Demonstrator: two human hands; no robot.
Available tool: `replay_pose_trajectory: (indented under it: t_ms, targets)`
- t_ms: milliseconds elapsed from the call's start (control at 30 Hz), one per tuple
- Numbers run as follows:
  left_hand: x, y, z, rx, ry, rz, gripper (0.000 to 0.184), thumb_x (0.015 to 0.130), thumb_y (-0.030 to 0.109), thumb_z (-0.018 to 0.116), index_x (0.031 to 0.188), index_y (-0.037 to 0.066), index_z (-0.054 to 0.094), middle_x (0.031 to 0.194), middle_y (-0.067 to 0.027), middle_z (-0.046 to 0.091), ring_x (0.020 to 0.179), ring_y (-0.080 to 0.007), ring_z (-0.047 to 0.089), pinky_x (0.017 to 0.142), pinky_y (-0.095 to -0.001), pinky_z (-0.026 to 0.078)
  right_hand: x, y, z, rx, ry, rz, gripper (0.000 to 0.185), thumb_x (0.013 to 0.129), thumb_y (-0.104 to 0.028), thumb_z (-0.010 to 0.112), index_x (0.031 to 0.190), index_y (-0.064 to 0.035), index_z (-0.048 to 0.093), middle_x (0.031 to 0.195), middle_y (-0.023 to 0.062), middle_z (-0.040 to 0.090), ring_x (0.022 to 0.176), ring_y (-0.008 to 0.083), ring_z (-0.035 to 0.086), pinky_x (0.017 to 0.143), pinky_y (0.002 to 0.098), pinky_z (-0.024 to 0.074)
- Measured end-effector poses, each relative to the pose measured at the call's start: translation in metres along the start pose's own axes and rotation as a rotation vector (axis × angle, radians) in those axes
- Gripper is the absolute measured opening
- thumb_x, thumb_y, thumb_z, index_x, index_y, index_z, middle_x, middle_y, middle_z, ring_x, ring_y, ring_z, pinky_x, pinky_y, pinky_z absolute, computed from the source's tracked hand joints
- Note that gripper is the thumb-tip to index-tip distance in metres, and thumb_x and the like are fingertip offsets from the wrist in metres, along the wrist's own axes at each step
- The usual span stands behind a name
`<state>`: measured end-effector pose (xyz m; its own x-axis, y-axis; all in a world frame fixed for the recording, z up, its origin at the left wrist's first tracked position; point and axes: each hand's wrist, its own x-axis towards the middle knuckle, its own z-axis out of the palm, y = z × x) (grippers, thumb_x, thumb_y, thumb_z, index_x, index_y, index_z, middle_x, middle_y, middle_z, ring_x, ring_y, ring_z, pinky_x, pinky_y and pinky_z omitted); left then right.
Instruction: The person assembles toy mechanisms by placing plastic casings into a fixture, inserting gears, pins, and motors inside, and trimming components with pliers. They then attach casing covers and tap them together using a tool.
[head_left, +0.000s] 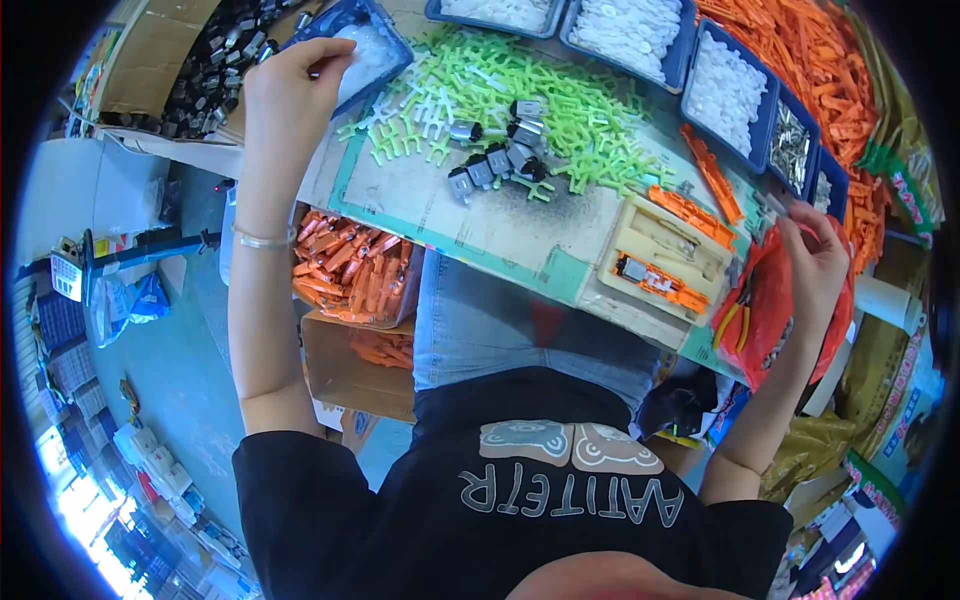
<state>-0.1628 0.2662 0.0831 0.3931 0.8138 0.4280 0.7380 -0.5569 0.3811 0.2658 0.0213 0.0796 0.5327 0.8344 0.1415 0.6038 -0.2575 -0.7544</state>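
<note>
My left hand (pixel 290 95) is at the blue bin (pixel 398 62) of small whitish clear parts (pixel 368 55), its fingers pinched together; whatever they hold is hidden. On the right, my right hand (pixel 822 262) has thumb and finger closed by a small pale piece (pixel 776 204), too small to name. A cream fixture (pixel 640 232) near the table's front edge holds an orange shell with a small motor (pixel 632 268) in it. Another orange shell (pixel 692 216) lies along its far side, and one more orange part (pixel 712 175) lies behind it.
Light green forked pieces (pixel 580 120) cover the table's middle, with several grey motors (pixel 500 162) among them. Blue bins of white parts (pixel 725 95) line the back. A red bag (pixel 775 290) and yellow-handled pliers (pixel 735 325) sit at right. A tub of orange shells (pixel 350 270) stands below.
</note>
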Motion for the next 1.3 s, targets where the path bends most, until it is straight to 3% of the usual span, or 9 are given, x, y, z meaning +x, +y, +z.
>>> replay_pose_trajectory:
  t_ms: [100, 367, 667, 800, 867, 1000, 1100, 1167, 1300]
  targets:
    - [-0.015, 0.026, 0.0, -0.508, 0.024, -0.144, 0.012, 0.082, 0.004, 0.067, 0.093, -0.001, 0.07, 0.082, -0.0049, 0.07, 0.077, -0.0084, 0.065, 0.069, -0.0205, 0.05, -0.01, -0.016, 0.016, 0.406, -0.058, 0.038, 0.014, 0.088, -0.003, 0.061, 0.101, -0.0008, 0.061, 0.096, 0.004, 0.064, 0.08, 0.0104, 0.061, 0.072, 0.0222, 0.0501]
    - [-0.053, 0.117, 0.019, -1.18, -0.144, -0.273, 0.015, 0.083, -0.003, 0.066, 0.098, -0.004, 0.066, 0.09, -0.0102, 0.067, 0.084, -0.0168, 0.066, 0.077, -0.026, 0.054, -0.039, -0.087, 0.065, 0.792, -0.357, 0.048, 0.017, 0.092, -0.008, 0.055, 0.103, 0.0027, 0.06, 0.095, 0.0069, 0.063, 0.083, 0.0112, 0.062, 0.072, 0.0261, 0.0568]
    - [-0.067, 0.159, 0.036, -1.199, -0.193, -0.276, 0.014, 0.081, -0.004, 0.067, 0.095, -0.003, 0.068, 0.089, -0.0089, 0.068, 0.081, -0.013, 0.064, 0.075, -0.0228, 0.052, -0.046, -0.087, 0.071, 0.971, -0.448, 0.186, 0.022, 0.09, -0.013, 0.06, 0.106, 0.0026, 0.061, 0.091, 0.0101, 0.066, 0.079, 0.0187, 0.068, 0.067, 0.027, 0.0581]
    - [-0.069, 0.159, 0.04, -1.05, -0.116, -0.127, 0.014, 0.078, -0.006, 0.068, 0.091, -0.001, 0.069, 0.089, -0.008, 0.068, 0.083, -0.0123, 0.063, 0.072, -0.0217, 0.05, -0.051, -0.091, 0.066, 0.875, -0.416, 0.144, 0.023, 0.09, -0.012, 0.061, 0.107, 0.003, 0.061, 0.091, 0.0097, 0.066, 0.08, 0.0171, 0.068, 0.068, 0.0269, 0.0577]
    - [-0.069, 0.159, 0.044, -0.939, -0.009, 0.149, 0.015, 0.077, -0.008, 0.068, 0.091, -0.001, 0.069, 0.089, -0.0086, 0.068, 0.081, -0.0123, 0.063, 0.071, -0.0216, 0.05, -0.055, -0.095, 0.064, 0.744, -0.357, 0.037, 0.025, 0.09, -0.011, 0.061, 0.109, 0.0035, 0.06, 0.09, 0.0098, 0.066, 0.076, 0.0138, 0.066, 0.067, 0.0251, 0.0567]
    - [-0.075, 0.164, 0.045, -0.931, -0.061, 0.132, 0.016, 0.077, -0.009, 0.068, 0.092, -0.002, 0.069, 0.09, -0.009, 0.067, 0.081, -0.0126, 0.063, 0.071, -0.022, 0.051, -0.061, -0.096, 0.062, 0.734, -0.415, 0.108, 0.025, 0.087, -0.009, 0.064, 0.108, 0.0042, 0.061, 0.094, 0.01, 0.066, 0.081, 0.0127, 0.065, 0.074, 0.0248, 0.0544]
    - [-0.08, 0.168, 0.048, -1.044, -0.127, -0.029, 0.016, 0.078, -0.008, 0.068, 0.092, -0.002, 0.069, 0.09, -0.0089, 0.066, 0.082, -0.0126, 0.063, 0.071, -0.022, 0.051, -0.067, -0.092, 0.066, 0.719, -0.258, -0.049, 0.027, 0.082, -0.008, 0.069, 0.105, 0.0037, 0.063, 0.099, 0.0095, 0.065, 0.09, 0.0143, 0.062, 0.08, 0.0257, 0.0509]
    - [-0.085, 0.17, 0.053, -1.087, -0.183, -0.085, 0.015, 0.079, -0.006, 0.068, 0.093, -0.002, 0.068, 0.091, -0.0092, 0.066, 0.083, -0.0127, 0.063, 0.072, -0.0221, 0.052, -0.069, -0.086, 0.061, 0.359, -0.181, -0.351, 0.031, 0.074, -0.004, 0.075, 0.102, 0.003, 0.064, 0.103, 0.0093, 0.065, 0.096, 0.016, 0.06, 0.082, 0.027, 0.0481]
    - [-0.092, 0.179, 0.065, -1.092, -0.224, -0.084, 0.014, 0.079, -0.006, 0.068, 0.093, -0.002, 0.068, 0.09, -0.009, 0.066, 0.082, -0.0124, 0.063, 0.072, -0.0221, 0.052, -0.076, -0.071, 0.054, 0.298, -0.277, -0.305, 0.034, 0.068, 0.0, 0.077, 0.099, 0.0024, 0.065, 0.101, 0.0104, 0.065, 0.094, 0.0174, 0.061, 0.08, 0.0273, 0.0482]
